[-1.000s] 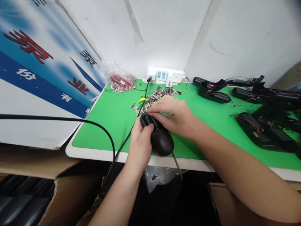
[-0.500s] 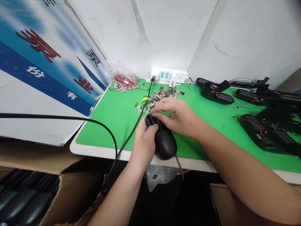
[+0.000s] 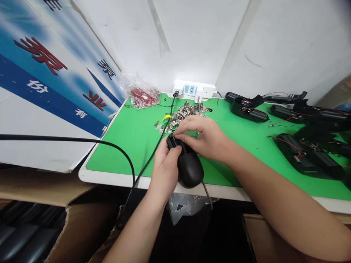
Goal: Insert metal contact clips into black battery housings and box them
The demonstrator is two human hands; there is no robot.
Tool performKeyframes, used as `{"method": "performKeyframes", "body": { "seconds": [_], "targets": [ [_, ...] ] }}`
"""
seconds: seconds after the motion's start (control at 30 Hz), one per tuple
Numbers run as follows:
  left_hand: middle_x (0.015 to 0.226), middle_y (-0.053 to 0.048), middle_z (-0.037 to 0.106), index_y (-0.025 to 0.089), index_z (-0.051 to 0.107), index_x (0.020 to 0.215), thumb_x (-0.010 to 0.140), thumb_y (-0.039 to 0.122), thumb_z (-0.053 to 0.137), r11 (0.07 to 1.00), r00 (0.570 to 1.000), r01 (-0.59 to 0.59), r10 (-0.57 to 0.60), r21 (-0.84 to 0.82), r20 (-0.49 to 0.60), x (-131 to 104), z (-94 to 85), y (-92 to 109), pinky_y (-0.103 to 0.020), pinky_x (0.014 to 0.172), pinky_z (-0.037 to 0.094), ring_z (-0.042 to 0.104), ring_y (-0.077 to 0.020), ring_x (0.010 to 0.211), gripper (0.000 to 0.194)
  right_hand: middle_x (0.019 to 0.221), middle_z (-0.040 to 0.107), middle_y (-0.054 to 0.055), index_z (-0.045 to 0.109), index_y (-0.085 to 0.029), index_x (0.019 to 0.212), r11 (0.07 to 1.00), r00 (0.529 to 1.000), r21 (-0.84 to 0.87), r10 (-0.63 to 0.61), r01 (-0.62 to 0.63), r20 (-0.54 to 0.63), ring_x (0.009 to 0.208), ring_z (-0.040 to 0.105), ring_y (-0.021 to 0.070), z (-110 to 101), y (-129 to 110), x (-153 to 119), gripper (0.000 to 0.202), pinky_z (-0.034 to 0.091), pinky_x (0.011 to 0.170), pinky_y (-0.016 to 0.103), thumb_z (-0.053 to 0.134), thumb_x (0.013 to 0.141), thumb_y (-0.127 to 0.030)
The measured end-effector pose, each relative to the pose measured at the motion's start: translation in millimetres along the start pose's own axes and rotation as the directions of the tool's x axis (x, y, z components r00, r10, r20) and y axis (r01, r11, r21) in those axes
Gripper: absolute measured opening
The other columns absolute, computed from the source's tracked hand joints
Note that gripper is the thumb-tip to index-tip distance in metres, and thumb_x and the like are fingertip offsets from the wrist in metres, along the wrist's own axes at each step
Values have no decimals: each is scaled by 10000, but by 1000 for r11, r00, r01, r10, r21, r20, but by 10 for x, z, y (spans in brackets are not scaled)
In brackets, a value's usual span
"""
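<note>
My left hand point(image 3: 165, 164) is wrapped round a black plastic housing point(image 3: 191, 171) with a smooth rounded lower end, its thumb lying across the front. The housing is held tilted over the front edge of the table. At its far end, where slots show, the thumb and fingers of my right hand point(image 3: 204, 137) are pinched together. Whatever they grip there is too small to make out. Just beyond my hands lies a heap of small metal contact plates point(image 3: 186, 110).
A white power strip point(image 3: 194, 89) stands against the wall beside a bag of red parts point(image 3: 144, 96). Black housings with red wires point(image 3: 309, 157) lie at right. A black cable point(image 3: 117, 147) crosses at left, above an open carton point(image 3: 59, 226) of black parts.
The whole view has shifted slightly. Both hands keep nearly the same grip on the housing, with my right fingertips still at its far end.
</note>
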State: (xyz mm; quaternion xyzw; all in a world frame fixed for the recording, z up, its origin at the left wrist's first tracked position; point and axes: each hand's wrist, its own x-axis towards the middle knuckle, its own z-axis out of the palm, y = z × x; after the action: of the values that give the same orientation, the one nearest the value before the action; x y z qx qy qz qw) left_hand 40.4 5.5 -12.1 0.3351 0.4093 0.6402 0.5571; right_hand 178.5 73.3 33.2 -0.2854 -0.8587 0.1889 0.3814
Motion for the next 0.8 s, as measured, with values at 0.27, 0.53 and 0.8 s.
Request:
{"method": "performKeyframes", "body": {
  "seconds": [0.27,0.53,0.8],
  "targets": [
    [912,-64,731,189,737,970,945,406,648,1000,1000,-15,16,17,-10,3,54,76,-345,884,587,700,-246,995,236,947,765,48,754,-162,943,949,965,172,262,-263,30,877,687,166,-34,-46,19,120,535,807,298,756,838,-221],
    [734,-16,651,192,740,917,905,419,713,996,997,78,-78,-33,-24,-4,30,59,-334,702,613,634,-163,654,229,754,671,11,739,-142,865,775,861,380,422,-506,285,659,553,103,-231,-73,16,226,423,593,244,694,883,-363],
    [731,-25,671,181,729,885,881,438,741,998,998,67,-67,3,-11,-10,16,45,-296,659,562,638,-174,674,258,661,647,-7,721,-141,799,706,814,405,503,-581,291,554,510,80,-201,-78,8,140,355,491,223,754,785,-277]
  ]
}}
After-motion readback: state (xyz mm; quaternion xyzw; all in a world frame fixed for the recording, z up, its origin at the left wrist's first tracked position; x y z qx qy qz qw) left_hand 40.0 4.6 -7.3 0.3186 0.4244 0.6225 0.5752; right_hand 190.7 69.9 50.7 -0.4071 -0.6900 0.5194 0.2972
